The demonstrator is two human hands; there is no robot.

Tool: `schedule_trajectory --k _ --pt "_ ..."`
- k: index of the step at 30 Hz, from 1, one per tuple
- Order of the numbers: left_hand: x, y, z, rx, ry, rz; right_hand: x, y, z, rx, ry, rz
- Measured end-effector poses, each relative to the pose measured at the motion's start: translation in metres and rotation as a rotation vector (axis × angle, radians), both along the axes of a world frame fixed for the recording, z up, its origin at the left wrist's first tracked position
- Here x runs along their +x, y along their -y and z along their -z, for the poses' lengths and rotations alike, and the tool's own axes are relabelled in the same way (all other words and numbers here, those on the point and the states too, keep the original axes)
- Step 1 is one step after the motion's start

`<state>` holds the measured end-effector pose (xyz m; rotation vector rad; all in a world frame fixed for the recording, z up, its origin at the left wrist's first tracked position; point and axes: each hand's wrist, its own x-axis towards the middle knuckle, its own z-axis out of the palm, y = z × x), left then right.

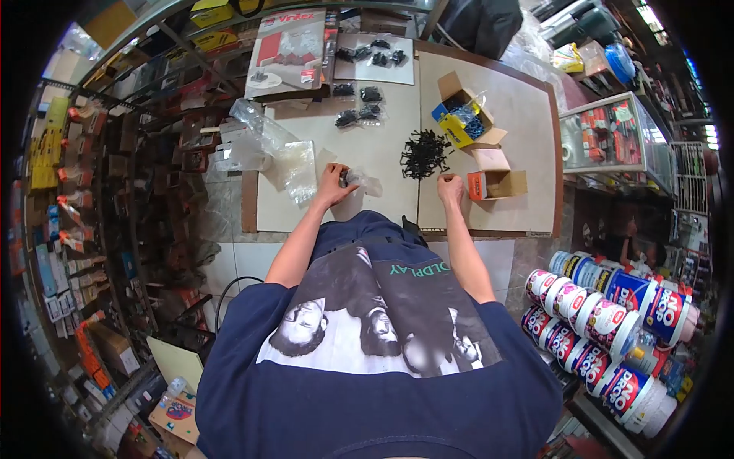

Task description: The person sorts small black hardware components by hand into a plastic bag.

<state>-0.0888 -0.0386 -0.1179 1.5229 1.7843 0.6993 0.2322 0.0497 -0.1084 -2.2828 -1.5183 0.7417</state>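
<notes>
the left hand [332, 185] is curled round a clear bag [368, 186]. the right hand [450, 188], beside the black pile [425, 154], is curled closed, contents impossible to tell. bagging seems under way, calling next for an open bag mouth.

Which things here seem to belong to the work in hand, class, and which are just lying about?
Likely part of the work:
clear bag in the left hand
heap of small black pieces near the right hand
filled bags

Probably just lying about:
NO DROP tubs
glass case
</notes>
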Motion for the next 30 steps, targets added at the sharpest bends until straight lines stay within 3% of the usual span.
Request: schedule_trajectory --k 2,3,4,6,9,11,16,20,22,25,30 --pt "0.003 0.001 0.003 0.005 0.008 -0.022 -0.027 0.001 -0.047 0.007 -0.137 -0.016" --pt "0.003 0.001 0.001 0.005 0.009 -0.031 -0.033 -0.002 -0.037 0.073 -0.309 -0.114" --pt "0.004 0.001 0.000 0.000 0.002 -0.040 -0.046 -0.003 -0.050 0.066 -0.316 -0.122" --pt "0.005 0.000 -0.001 0.002 -0.004 -0.050 -0.076 -0.003 -0.074 0.025 -0.498 -0.436" --pt "0.005 0.001 -0.001 0.029 -0.049 -0.031 -0.113 -0.003 -0.081 0.068 -0.567 -0.592" --pt "0.006 0.001 -0.005 0.030 -0.046 -0.034 -0.129 -0.001 -0.084 0.069 -0.518 -0.838" --pt "0.007 0.000 -0.008 0.010 -0.019 -0.054 -0.129 0.004 -0.084 0.015 -0.412 -0.829" --pt "0.008 0.000 -0.007 0.021 -0.004 -0.073 -0.092 -0.010 -0.058 0.048 -0.440 -0.563" --pt "0.009 0.000 -0.006 0.015 0.003 -0.082 -0.067 -0.014 -0.044 0.117 -0.330 -0.390" --pt "0.007 0.000 -0.004 0.032 -0.047 -0.044 -0.032 -0.020 -0.037 0.145 -0.113 -0.264" --pt "0.006 0.000 -0.007 0.010 -0.045 -0.030 0.005 -0.026 -0.015 0.223 -0.011 -0.163"
